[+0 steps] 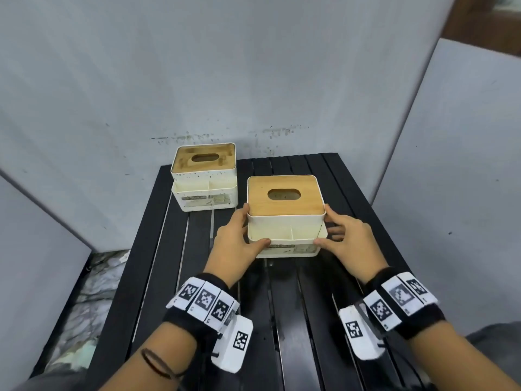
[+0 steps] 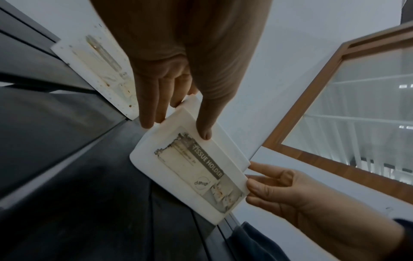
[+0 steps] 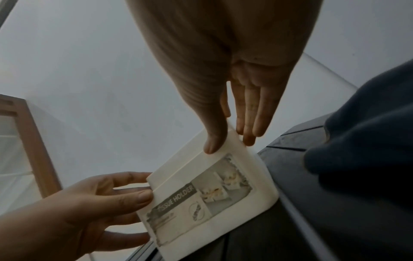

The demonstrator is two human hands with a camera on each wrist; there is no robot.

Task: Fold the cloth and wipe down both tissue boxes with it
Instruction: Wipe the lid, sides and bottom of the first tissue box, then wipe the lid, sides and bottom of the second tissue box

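Two white tissue boxes with wooden lids stand on a black slatted table [image 1: 282, 320]. The near tissue box [image 1: 286, 221] sits mid-table, its label "TISSUE HOLDER" facing me [image 2: 190, 169] [image 3: 212, 203]. My left hand [image 1: 253, 227] [image 2: 176, 130] holds its left side, thumb on the front face and fingers along the side. On the opposite side my right hand [image 1: 322, 224] [image 3: 230, 144] grips it the same way. The far tissue box [image 1: 204, 176] [image 2: 100, 67], speckled and stained, stands at the back left. No cloth shows on the table in the head view.
Grey panels wall in the table at the back, left and right. The floor shows past the table's left edge [image 1: 93, 292]. A dark blue fabric mass [image 3: 357, 141] lies near the table's near right edge; I cannot tell whether it is clothing.
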